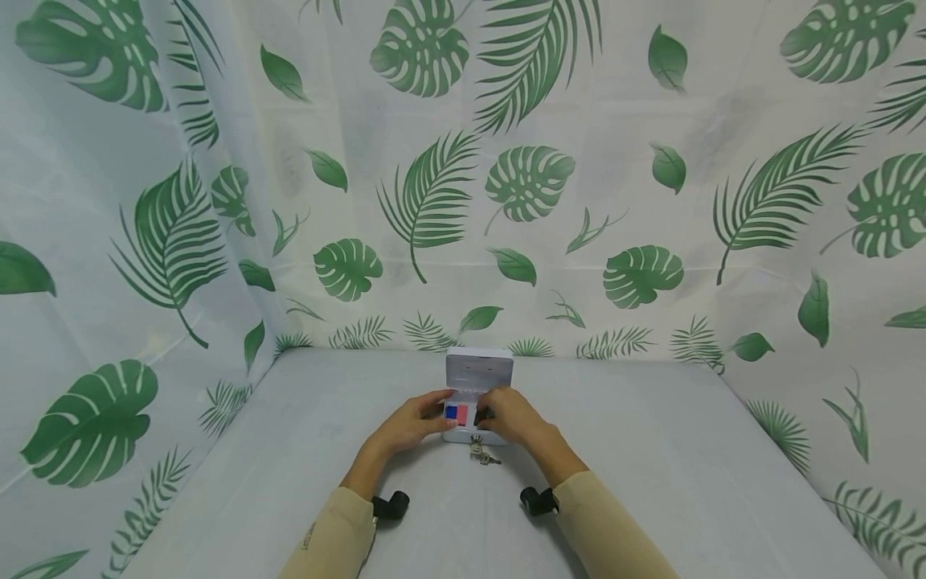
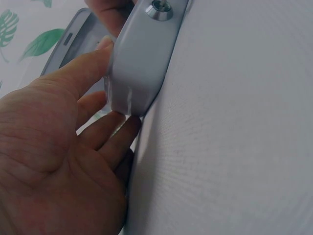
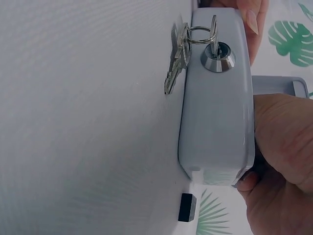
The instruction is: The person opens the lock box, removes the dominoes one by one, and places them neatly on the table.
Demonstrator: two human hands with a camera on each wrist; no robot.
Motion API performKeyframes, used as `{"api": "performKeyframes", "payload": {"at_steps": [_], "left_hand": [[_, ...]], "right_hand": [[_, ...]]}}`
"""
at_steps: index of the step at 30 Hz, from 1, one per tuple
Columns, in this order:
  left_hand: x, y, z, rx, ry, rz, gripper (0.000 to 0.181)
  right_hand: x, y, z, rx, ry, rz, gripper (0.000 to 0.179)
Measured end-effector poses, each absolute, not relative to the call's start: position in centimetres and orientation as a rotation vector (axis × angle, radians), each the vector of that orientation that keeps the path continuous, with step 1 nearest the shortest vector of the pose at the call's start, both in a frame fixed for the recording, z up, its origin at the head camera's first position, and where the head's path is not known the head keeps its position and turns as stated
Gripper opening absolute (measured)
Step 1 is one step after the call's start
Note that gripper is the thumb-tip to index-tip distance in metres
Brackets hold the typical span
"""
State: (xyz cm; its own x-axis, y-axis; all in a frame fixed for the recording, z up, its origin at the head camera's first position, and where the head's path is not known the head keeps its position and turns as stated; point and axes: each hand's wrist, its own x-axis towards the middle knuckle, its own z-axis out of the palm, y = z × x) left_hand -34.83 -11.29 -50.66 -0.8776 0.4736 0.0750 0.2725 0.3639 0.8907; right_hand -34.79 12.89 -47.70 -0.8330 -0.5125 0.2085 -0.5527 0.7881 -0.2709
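Observation:
A small pale grey cash box (image 1: 456,437) stands on the table with its lid (image 1: 478,370) raised. My left hand (image 1: 405,423) holds its left end, thumb along the front rim and fingers against the side. Inside lie a blue piece (image 1: 452,412) and a pink piece (image 1: 463,415), side by side. Over the right part of the box, my right hand (image 1: 512,414) reaches in with bent fingers, gripping a small black object (image 1: 479,416) whose kind is mostly hidden. A key sits in the front lock (image 3: 218,58), with more keys (image 3: 181,58) hanging from its ring.
Beyond the box's right end, a small black block (image 3: 187,207) shows in the right wrist view. A white cloth (image 1: 304,402) covers the table. Leaf-printed curtains (image 1: 521,281) stand behind it and at both sides.

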Motion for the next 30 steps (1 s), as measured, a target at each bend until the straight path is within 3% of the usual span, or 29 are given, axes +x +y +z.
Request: {"api": "performKeyframes", "payload": {"at_steps": [30], "left_hand": [[-34.78, -11.39, -50.67, 0.675, 2.427, 1.514, 0.070]], "right_hand": [[-34.77, 13.40, -48.28, 0.841, -2.794, 0.639, 0.013]]}}
